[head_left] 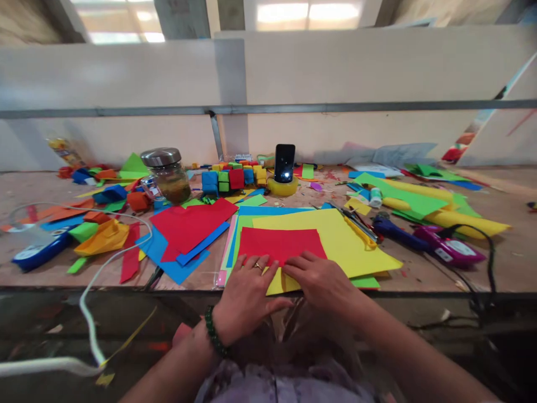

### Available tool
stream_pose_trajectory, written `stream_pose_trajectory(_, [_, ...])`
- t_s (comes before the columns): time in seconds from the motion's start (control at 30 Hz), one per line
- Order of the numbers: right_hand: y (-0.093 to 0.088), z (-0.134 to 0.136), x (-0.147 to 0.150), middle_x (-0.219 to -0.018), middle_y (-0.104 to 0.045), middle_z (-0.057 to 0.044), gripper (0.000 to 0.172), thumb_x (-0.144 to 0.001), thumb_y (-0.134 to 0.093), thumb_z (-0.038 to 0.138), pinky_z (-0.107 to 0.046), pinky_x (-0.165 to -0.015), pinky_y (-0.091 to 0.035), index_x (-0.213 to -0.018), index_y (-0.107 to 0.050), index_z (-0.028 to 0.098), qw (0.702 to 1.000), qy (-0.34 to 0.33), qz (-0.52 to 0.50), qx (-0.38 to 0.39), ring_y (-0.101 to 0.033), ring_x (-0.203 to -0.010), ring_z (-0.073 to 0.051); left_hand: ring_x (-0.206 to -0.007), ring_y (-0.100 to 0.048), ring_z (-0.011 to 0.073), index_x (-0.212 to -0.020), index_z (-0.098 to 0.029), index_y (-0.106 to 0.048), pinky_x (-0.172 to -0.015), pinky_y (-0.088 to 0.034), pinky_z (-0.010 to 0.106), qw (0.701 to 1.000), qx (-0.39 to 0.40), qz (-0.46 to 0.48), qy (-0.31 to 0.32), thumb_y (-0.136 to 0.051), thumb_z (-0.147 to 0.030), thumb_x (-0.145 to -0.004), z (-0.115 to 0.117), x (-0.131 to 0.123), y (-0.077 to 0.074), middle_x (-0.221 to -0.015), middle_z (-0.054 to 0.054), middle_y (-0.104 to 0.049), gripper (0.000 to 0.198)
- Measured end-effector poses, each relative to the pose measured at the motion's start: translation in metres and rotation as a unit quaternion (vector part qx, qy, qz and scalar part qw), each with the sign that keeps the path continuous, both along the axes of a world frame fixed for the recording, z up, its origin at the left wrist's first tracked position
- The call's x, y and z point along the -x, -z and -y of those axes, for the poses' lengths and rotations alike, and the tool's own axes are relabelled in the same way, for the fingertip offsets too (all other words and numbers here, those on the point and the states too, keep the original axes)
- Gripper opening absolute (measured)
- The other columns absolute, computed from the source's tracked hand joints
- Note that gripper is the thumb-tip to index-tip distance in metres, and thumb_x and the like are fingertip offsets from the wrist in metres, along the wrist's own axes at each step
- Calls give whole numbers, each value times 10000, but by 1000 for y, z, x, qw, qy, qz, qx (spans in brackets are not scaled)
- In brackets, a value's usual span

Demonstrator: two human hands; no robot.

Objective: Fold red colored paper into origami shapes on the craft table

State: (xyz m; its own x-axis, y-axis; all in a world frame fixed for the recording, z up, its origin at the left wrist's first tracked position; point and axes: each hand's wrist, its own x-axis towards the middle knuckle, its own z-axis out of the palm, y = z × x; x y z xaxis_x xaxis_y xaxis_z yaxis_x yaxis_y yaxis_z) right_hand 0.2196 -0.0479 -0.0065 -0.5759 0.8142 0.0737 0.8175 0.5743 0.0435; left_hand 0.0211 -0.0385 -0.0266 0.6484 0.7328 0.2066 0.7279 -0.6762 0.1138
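A red foam or paper sheet (282, 239) lies near the table's front edge, on top of a larger yellow sheet (363, 254). Flat on its lower left part rests my left hand (249, 292), fingers stretched out and thumb apart. My right hand (322, 279) presses its outstretched fingers on the sheet's lower right part, close to the left fingertips. Neither hand grips anything. Green and blue sheets show from under the yellow one. To the left lies another red sheet (191, 226) over a blue sheet (174, 271).
Behind the sheets are coloured cubes (236, 179), a lidded glass jar (171, 182) and a phone (284, 162) standing in a yellow tape roll (282, 188). Cutters (356, 228) and a purple device (451, 246) lie right. A white cable (90, 308) hangs over the left edge.
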Motion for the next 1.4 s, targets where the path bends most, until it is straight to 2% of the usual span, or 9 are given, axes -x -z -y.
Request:
stream_pose_trajectory(0.07, [5,1,-4,-1073,-671,-108,303,-899,-491,198,-308,-720,-457,-1167,-628,167,1000,-17,-20,-13,-559,-918,-223,-1173,-503,320,-1371,-247,-484,-1016,-331,508,1000,-6,-2,2,-461,-709,-803,1,1,0,-1328,129,-553,733])
stream_pose_trajectory(0.17, [8,-2,-11,-1043,-669,-112,293,-888,-477,156,-303,-715,-457,-1132,-640,157,998,-33,-42,-22,-553,-914,-217,-1168,-498,339,-1385,-256,-469,-1003,-336,508,1000,-11,-12,4,-472,-741,-766,3,3,-1,-1334,151,-539,786])
stream_pose_trajectory(0.4, [2,-4,-29,-1016,-690,-91,326,-858,-436,55,-266,-709,-459,-1060,-665,170,997,-58,-45,-15,-578,-905,-190,-1212,-486,329,-1356,-281,-487,-1023,-311,510,1000,-1,-23,14,-456,-749,-769,1,6,-4,-1362,137,-527,751])
stream_pose_trajectory(0.57, [-1,8,-52,-1009,-705,-87,364,-834,-419,21,-262,-698,-487,-1020,-691,176,998,-27,-50,-30,-604,-908,-189,-1243,-473,295,-1345,-244,-494,-1055,-282,498,1000,21,7,21,-415,-744,-801,-2,13,-3,-1403,97,-514,744])
stream_pose_trajectory(0.7, [2,15,-63,-1044,-707,-86,426,-794,-407,-4,-274,-729,-519,-1039,-699,183,997,0,-73,-34,-617,-943,-191,-1243,-473,287,-1349,-223,-495,-1078,-256,495,1000,-1,15,-3,-449,-710,-819,0,27,1,-1394,87,-528,721])
stream_pose_trajectory(0.93, [8,18,-63,-1052,-711,-91,395,-845,-392,41,-311,-793,-537,-1045,-705,174,993,22,-112,-29,-617,-973,-198,-1224,-475,314,-1317,-233,-538,-1028,-323,516,996,-60,-3,-65,-472,-632,-862,5,64,8,-1342,91,-566,608])
stream_pose_trajectory(1.13, [6,18,-61,-1030,-708,-83,354,-844,-414,72,-308,-823,-514,-1004,-709,185,985,54,-162,2,-614,-965,-191,-1224,-483,323,-1285,-186,-554,-1042,-317,534,993,-79,11,-91,-453,-612,-881,8,70,16,-1323,114,-581,595])
stream_pose_trajectory(1.3, [-8,12,-63,-1020,-695,-78,309,-873,-420,150,-303,-830,-490,-984,-705,198,978,78,-181,75,-629,-939,-187,-1167,-539,305,-1145,-210,-634,-1040,-310,569,992,-70,16,-99,-409,-459,-954,0,65,2,-1247,100,-626,386])
stream_pose_trajectory(1.4, [-17,-3,-65,-1056,-679,-81,289,-911,-442,305,-301,-785,-493,-1056,-666,194,969,132,-192,77,-641,-915,-192,-1144,-560,296,-1071,-214,-667,-1018,-355,543,991,-76,27,-110,-420,-393,-957,-10,54,-12,-1228,109,-628,326])
